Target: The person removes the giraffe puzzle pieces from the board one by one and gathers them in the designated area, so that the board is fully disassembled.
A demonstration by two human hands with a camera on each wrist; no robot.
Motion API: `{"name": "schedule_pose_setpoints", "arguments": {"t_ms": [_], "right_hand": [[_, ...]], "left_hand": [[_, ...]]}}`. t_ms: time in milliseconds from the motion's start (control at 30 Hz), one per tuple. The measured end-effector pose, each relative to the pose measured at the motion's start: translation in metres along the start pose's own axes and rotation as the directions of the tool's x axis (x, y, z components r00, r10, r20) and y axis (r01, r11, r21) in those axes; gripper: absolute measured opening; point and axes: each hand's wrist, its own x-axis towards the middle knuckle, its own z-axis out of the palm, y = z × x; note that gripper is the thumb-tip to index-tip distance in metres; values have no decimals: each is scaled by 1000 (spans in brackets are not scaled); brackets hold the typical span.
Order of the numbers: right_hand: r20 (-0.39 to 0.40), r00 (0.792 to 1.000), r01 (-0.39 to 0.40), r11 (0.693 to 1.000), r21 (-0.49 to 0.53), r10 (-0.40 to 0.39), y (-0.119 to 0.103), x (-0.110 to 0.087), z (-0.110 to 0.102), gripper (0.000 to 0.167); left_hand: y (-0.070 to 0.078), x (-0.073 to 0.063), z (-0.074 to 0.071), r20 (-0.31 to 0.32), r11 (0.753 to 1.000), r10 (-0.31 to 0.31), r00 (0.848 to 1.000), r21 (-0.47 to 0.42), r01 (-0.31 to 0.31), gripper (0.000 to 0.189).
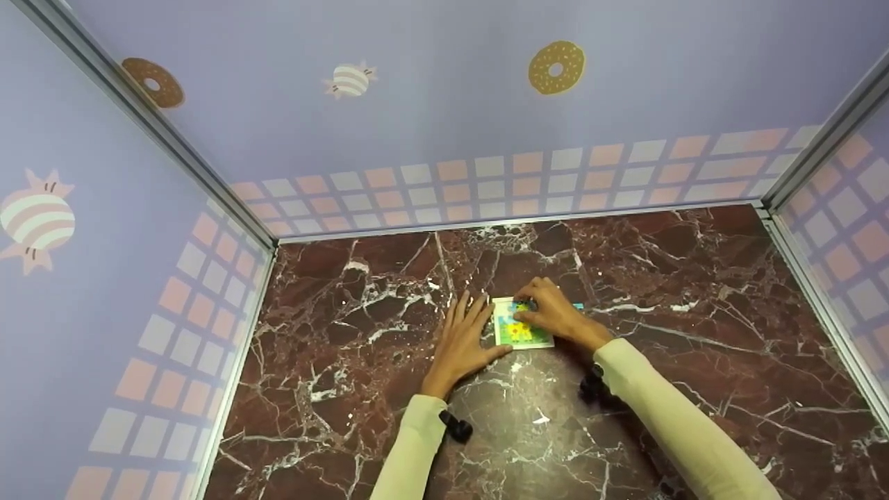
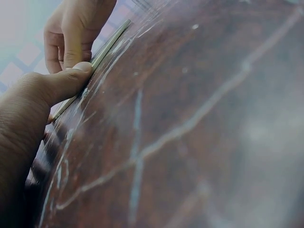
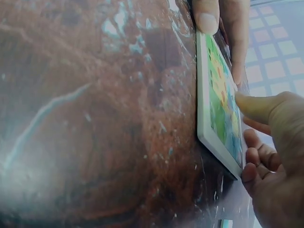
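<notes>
A small jigsaw puzzle [image 1: 505, 339] in a white frame lies flat on the marbled tabletop, with a bright green, yellow and blue picture. My left hand [image 1: 462, 340] rests at its left side, fingers straight and spread, the thumb on the frame's near left corner. Over the upper right of the picture bends my right hand [image 1: 552, 309], its thumb tip on the picture and its other fingers curled. In the right wrist view, the right thumb [image 3: 259, 108] meets the picture's surface; whether it pinches a piece against the index finger, I cannot tell.
A small blue piece [image 1: 578, 305] shows just beyond the puzzle's right side, partly behind the right hand. Lilac panels with printed sweets and checks, such as the back wall [image 1: 444, 104], enclose the tabletop [image 1: 361, 389] on the left, back and right.
</notes>
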Motion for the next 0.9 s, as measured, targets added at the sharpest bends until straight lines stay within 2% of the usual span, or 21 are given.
{"name": "schedule_pose_setpoints", "arguments": {"t_ms": [167, 400, 500, 600, 733, 900], "right_hand": [[39, 999, -11, 997, -73, 13, -5, -2, -1, 29], [100, 995, -14, 985, -172, 32, -28, 2, -8, 25], [84, 996, 17, 983, -183, -1, -21, 2, -3, 22], [67, 998, 33, 982, -185, -21, 2, 0, 9, 21], [72, 997, 23, 974, -225, -6, 30, 0, 23, 23], [50, 999, 18, 971, -240, -7, 40, 0, 27, 25]], "left_hand": [[1, -1, 0, 7, 1000, -12, 1000, -14, 12, 102], [1, -1, -1, -4, 1000, -2, 1000, -5, 2, 100], [1, -1, -2, -3, 1000, 0, 1000, -2, 0, 100], [0, 0, -2, -4, 1000, -2, 1000, 4, 2, 100], [0, 0, -1, -7, 1000, 2, 1000, -2, -2, 100], [0, 0, -1, 0, 1000, 0, 1000, -22, 0, 101]]}}
